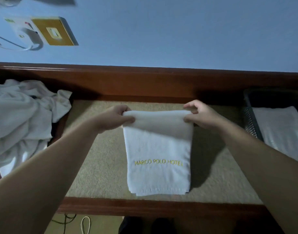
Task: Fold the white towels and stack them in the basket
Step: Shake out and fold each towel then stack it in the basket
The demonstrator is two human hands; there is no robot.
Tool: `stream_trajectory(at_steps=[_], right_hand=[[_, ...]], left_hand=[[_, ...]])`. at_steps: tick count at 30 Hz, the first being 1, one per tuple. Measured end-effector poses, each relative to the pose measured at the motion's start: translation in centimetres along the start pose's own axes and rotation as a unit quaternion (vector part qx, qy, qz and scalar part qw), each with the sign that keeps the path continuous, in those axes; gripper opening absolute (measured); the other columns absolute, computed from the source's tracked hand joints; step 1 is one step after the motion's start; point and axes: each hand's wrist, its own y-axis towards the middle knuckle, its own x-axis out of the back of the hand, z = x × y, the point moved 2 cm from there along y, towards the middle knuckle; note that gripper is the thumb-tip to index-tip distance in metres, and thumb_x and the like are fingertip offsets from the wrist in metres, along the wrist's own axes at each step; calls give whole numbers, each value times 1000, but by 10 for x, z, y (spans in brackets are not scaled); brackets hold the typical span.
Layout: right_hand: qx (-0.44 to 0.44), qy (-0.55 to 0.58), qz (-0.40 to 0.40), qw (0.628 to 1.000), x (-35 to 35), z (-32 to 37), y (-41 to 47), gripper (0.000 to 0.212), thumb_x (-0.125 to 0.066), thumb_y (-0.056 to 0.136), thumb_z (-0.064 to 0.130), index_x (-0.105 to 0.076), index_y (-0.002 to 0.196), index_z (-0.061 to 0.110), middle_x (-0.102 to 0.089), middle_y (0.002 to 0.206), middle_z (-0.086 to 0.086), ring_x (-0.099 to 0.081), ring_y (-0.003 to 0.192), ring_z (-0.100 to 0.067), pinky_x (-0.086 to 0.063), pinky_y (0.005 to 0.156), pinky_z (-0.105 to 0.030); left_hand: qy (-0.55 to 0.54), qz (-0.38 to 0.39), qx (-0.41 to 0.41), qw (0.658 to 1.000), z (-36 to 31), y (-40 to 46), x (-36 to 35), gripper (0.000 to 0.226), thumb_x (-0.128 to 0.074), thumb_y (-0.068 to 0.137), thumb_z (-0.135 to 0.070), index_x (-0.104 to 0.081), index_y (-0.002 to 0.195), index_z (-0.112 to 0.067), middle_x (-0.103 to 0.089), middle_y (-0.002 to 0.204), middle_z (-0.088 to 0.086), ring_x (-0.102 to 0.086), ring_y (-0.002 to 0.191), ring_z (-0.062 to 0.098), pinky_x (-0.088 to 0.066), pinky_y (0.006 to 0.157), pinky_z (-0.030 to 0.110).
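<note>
Taking the folded towel (157,152) in the middle of the desk (97,166) as my landmark, I go from left to right. Far to its left I see a heap of unfolded white towels (23,119), crumpled and spilling over the desk's left end. Above that heap, on the blue wall (178,31), there is a yellow switch plate (53,32) with some white fittings beside it, too blurred for me to identify. Just at the towel's upper left corner, my left hand (114,118) has its fingers and thumb curled round the far fold, pinching it. The towel itself lies lengthwise on the desk's beige inlay, its far end lifted and rolled toward me, its near end close to the front wooden edge. Yellow lettering (158,162) across its lower half reads MARCO POLO HOTEL. At the towel's upper right corner, my right hand (200,115) pinches the same fold between thumb and fingers, with the remaining fingers raised and bent. Well to the right of the towel sits a dark mesh basket (251,125) at the desk's right end, and inside it I see a folded white towel already stacked (283,130), lying flat
</note>
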Motion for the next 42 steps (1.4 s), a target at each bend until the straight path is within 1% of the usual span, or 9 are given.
stream_trajectory(at_steps=[6,8,11,15,18,22,27,33,42], right_hand=[[-36,143,-46,988,-20,-41,79,58,-87,82,32,-60,133,27,-70,115,-1,-70,103,-13,-53,85,-28],[-75,150,-35,985,-34,-54,92,60,-79,92,40,-52,144,26,-65,124,7,-64,110,-10,-48,92,-30],[-119,115,-16,986,-60,-80,98,49,-67,100,42,-51,142,21,-65,129,4,-65,107,-12,-51,87,-32],[-101,103,-113,983,-90,-107,84,36,-62,99,47,-61,119,17,-70,107,-5,-68,95,-23,-55,77,-36],[-124,48,-147,980,-110,-120,61,42,-53,103,51,-60,120,13,-66,117,-14,-64,111,-33,-51,96,-43],[-189,68,-138,970,-127,-124,22,38,-42,109,47,-52,115,11,-63,116,-16,-63,112,-37,-46,88,-38],[-231,67,-107,965,-136,-132,-14,58,-33,109,54,-58,124,5,-63,115,-15,-62,110,-34,-41,82,-35],[-181,45,-124,975,-123,-114,-33,39,-37,111,42,-54,108,8,-61,97,-14,-63,104,-37,-36,73,-36],[-132,9,-218,967,-9,-112,-97,35,-42,110,41,-55,97,11,-65,107,-20,-62,105,-36,-31,73,-34]], left_hand=[[-171,-81,58,980,40,82,-20,36,-77,81,-46,-68,110,-27,-75,103,3,-72,94,20,-56,81,38],[-230,-96,114,962,59,100,-39,40,-75,92,-42,-60,127,-29,-70,116,5,-70,104,22,-57,88,40],[-275,-113,158,942,78,105,-71,50,-69,99,-41,-46,138,-22,-64,122,5,-67,102,20,-55,77,35],[-244,-158,172,941,92,86,-100,52,-67,96,-51,-52,129,-14,-67,116,4,-68,97,19,-59,78,39],[-144,-135,218,956,94,56,-123,77,-53,84,-78,-57,125,-13,-68,111,6,-68,98,26,-59,88,47],[-100,-88,259,957,91,13,-157,82,-35,89,-88,-55,120,-15,-70,102,5,-70,91,24,-61,83,45],[-162,-113,210,958,83,-25,-175,64,-33,89,-87,-43,120,-31,-69,107,0,-72,91,23,-62,82,51],[-151,-169,172,959,52,-52,-186,34,-31,105,-62,-43,107,-30,-66,95,-8,-65,79,12,-50,70,37],[-108,-224,45,968,-57,-65,-207,37,-35,104,-57,-45,92,-24,-64,74,-2,-59,68,9,-42,64,40]])
